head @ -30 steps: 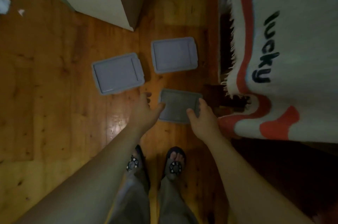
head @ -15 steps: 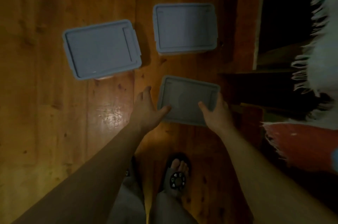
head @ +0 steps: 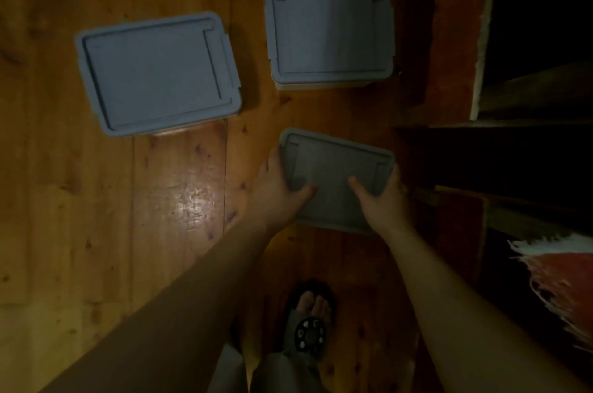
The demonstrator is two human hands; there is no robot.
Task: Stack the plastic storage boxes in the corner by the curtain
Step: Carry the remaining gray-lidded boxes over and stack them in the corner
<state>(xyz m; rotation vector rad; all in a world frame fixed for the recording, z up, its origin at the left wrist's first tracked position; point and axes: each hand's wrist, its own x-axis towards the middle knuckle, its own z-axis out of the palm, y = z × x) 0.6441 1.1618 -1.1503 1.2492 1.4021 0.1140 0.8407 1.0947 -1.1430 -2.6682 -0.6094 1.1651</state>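
The scene is dim and warm-toned. One bright glare patch shines on the wooden floor point(head: 192, 200), left of the hands. The right edge falls into near-black shadow. Details look soft and grainy, with wide-angle bending toward the corners.

The near box point(head: 333, 174) hides the fingers of both hands under its edges. Its walls and contents stay unseen beneath the lid. Dim light blurs the fringed cloth point(head: 564, 290), cut off at right.
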